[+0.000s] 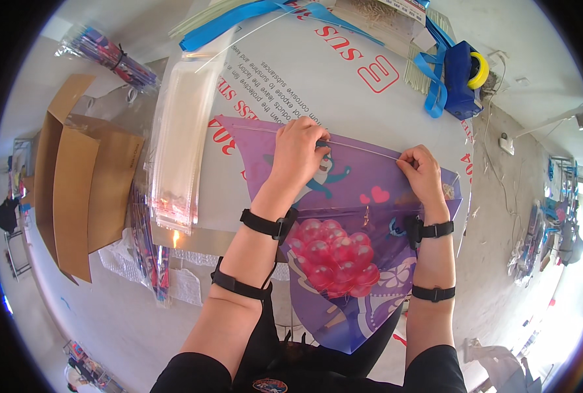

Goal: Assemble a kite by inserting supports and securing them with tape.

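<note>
At nine o'clock stands an open cardboard box (pixel 101 187); at ten, clear plastic sleeves (pixel 181 131) lie on the counter (pixel 383 111). Near twelve, the left hand's grip (pixel 298 147) is pinched closed on the upper edge of a purple printed sheet (pixel 354 209), which spans the centre toward five o'clock. Towards three, the right hand's grip (pixel 421 171) pinches a thin white rod (pixel 363 150) along that edge. At two sits a blue tape dispenser (pixel 460 82).

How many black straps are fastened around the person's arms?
4: on the left forearm, a wrist strap and an elbow-side strap; on the right forearm, another wrist strap and elbow-side strap. The black sleeves may hide more.
</note>
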The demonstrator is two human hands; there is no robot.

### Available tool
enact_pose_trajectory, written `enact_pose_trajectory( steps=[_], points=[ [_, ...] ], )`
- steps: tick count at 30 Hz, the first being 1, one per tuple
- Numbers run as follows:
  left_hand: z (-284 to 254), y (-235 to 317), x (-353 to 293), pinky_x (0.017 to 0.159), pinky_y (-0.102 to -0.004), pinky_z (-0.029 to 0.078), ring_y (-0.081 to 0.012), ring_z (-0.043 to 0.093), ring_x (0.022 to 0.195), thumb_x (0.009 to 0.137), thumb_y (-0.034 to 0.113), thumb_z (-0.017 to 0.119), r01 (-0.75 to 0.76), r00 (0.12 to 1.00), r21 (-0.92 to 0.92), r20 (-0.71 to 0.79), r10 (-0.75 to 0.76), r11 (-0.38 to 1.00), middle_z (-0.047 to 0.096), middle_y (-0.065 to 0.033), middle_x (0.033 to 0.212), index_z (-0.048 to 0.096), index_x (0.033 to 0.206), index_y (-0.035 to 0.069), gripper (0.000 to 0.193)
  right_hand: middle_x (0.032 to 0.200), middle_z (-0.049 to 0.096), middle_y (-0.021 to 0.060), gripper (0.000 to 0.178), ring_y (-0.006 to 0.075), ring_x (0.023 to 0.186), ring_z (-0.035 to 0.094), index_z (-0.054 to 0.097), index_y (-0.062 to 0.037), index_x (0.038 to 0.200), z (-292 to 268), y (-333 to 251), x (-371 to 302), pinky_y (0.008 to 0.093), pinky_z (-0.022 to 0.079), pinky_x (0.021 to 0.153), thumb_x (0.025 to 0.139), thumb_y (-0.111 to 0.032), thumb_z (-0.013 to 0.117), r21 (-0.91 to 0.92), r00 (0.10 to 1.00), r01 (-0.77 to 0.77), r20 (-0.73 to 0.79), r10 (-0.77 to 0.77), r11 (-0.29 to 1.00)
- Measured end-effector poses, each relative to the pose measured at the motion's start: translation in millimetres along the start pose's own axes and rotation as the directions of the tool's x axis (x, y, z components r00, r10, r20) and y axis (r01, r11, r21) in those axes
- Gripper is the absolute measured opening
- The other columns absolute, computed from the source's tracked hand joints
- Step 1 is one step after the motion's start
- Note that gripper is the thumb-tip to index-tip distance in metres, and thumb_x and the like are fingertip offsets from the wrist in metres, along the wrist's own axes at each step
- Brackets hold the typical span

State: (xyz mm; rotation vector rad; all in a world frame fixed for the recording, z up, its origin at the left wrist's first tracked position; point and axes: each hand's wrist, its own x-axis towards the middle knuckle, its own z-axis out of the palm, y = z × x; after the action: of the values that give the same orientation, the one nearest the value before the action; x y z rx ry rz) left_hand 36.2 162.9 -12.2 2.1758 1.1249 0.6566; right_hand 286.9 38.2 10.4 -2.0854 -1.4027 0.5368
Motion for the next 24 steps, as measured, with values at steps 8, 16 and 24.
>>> enact_pose_trajectory(
  steps=[8,16,24],
  points=[
    [-2.0,0.9,0.7,0.083,-0.0389,0.041,-0.0223,0.058,0.091,0.068,0.014,0.079,-0.005,1.0,-0.031,-0.012,0.005,1.0,0.059,-0.0012,0.09,0.069,0.088,0.008,0.023,0.075,0.057,0.0025,0.012,0.0142,0.064,0.054,0.063,-0.0048,0.078,0.1,-2.3,-0.2,0.0273,0.044,0.06,0.072,-0.003,0.073,0.001,1.0,-0.024,-0.001,0.024,1.0],
    [-1.9,0.4,0.5,0.083,-0.0381,0.041,-0.0218,0.058,0.09,0.068,0.012,0.079,-0.009,1.0,-0.01,0.016,0.009,1.0,0.059,-0.0009,0.088,0.069,0.086,0.009,0.02,0.075,0.057,0.0019,0.013,0.0127,0.062,0.052,0.063,-0.0045,0.078,-0.4,-2.1,-0.6,0.0265,0.043,0.059,0.071,-0.002,0.074,0.003,1.0,-0.021,-0.004,0.021,1.0],
    [-2.5,2.1,-0.4,0.082,-0.0382,0.041,-0.0215,0.057,0.088,0.068,0.013,0.078,-0.05,0.999,0.031,-0.014,0.051,0.998,0.057,0.0003,0.086,0.069,0.085,0.012,0.019,0.074,0.056,0.0022,0.012,0.0124,0.063,0.051,0.064,-0.0036,0.078,-0.6,-1.0,-0.3,0.0262,0.043,0.058,0.071,-0.001,0.073,0.046,1.0,-0.021,0.001,0.021,0.999]
  ],
)
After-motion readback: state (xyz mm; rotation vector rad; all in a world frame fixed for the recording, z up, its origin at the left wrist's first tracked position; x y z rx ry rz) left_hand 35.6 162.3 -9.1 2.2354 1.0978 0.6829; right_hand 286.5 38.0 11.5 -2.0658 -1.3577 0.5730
